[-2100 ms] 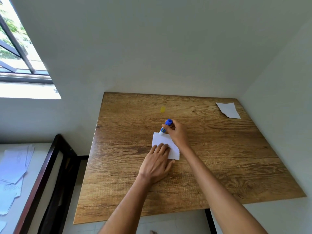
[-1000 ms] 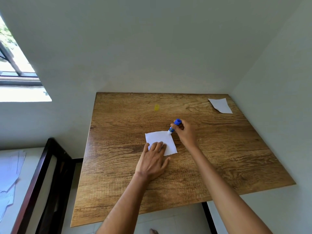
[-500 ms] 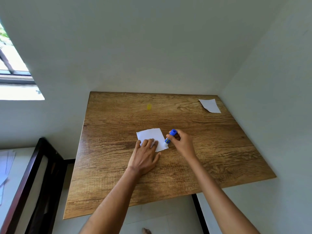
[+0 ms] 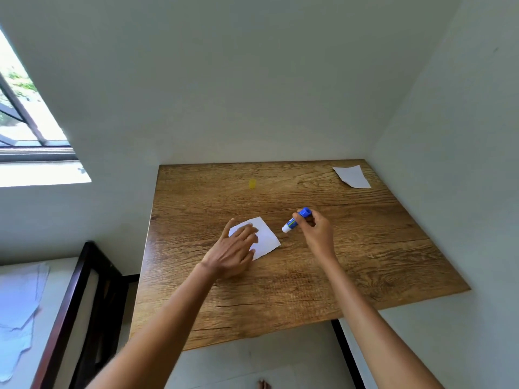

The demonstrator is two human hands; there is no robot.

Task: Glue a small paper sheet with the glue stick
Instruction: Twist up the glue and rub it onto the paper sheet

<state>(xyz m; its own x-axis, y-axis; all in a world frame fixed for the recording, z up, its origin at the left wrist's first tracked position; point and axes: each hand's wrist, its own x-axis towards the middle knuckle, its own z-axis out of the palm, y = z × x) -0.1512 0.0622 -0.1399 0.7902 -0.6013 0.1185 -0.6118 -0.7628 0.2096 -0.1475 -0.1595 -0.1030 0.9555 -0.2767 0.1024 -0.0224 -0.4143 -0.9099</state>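
Glue stick [image 4: 295, 222] pinched in right hand [image 4: 316, 231] fingers

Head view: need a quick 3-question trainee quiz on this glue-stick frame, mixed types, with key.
1. True or false: the tip of the glue stick is touching the small paper sheet.
2. Multiple choice: where is the second paper sheet? A) under the left hand B) at the far right corner of the table C) on the floor
3. Fill in: the glue stick is gripped by the ___ hand.

Key
1. False: the tip is off the sheet, beside its right edge.
2. B
3. Right: the right hand grips it near its blue end, while the left hand lies over the small paper sheet.
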